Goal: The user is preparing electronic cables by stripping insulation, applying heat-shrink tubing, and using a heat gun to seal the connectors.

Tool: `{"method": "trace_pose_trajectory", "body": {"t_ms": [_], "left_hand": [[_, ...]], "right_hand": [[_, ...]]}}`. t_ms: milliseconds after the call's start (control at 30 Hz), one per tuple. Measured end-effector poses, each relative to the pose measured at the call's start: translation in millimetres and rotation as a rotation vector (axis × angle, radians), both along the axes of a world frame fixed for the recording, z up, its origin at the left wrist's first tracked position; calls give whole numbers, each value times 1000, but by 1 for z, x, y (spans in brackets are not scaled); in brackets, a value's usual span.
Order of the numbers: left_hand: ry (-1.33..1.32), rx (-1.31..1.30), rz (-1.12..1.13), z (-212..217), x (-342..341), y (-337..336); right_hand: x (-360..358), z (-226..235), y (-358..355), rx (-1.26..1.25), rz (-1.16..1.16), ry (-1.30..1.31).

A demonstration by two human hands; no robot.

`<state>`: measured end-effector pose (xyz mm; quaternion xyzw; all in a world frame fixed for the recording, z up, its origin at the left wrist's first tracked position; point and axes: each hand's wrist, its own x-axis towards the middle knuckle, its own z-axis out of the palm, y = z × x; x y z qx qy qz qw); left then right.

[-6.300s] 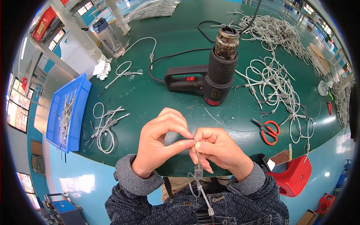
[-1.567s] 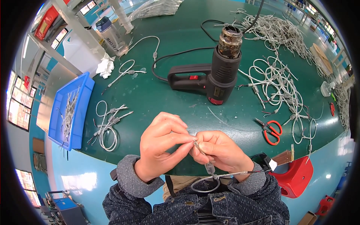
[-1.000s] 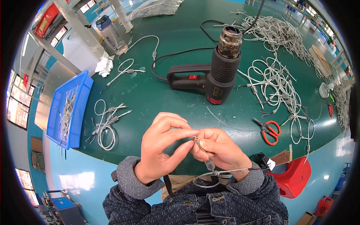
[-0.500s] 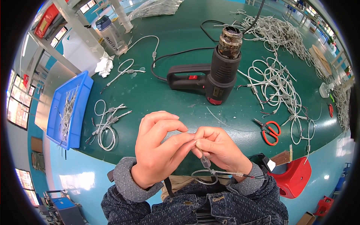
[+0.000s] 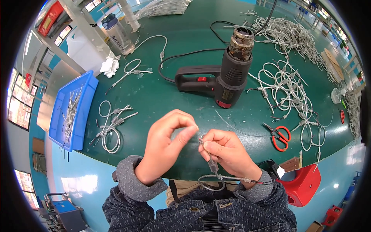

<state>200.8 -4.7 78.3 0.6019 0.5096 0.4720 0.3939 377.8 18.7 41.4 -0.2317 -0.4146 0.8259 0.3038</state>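
My right hand pinches a grey cable between thumb and fingers. Its frayed, bare-looking end pokes up past the fingertips. Below the grip, a clear grey moulded lump sits on the cable, which loops near my lap. The other end, with thin red and black wires, runs across my right wrist. My left hand hovers just left of the cable end, apart from it. Its fingers are curled, thumb tip close against the index finger; anything pinched there is too small to see.
A black heat gun stands upright beyond my hands. Orange-handled cutters lie right, by tangled cables. On the left are a blue tray of wire pieces, a coiled cable and a bottle. A red stool stands below right.
My left hand has come off the cable end, moving slightly left, and its spread fingers have curled in. The frayed end is now exposed. My right hand keeps its hold.
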Motion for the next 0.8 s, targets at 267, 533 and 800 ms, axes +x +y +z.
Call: {"method": "trace_pose_trajectory", "body": {"t_ms": [267, 533, 800], "left_hand": [[425, 342, -26, 1, -4, -1], [617, 446, 22, 12, 2, -4], [945, 560, 42, 16, 7, -3]], "right_hand": [[-1, -2, 0, -89, 15, 108], [-1, -3, 1, -70, 14, 77], [-1, -7, 1, -45, -1, 24]]}}
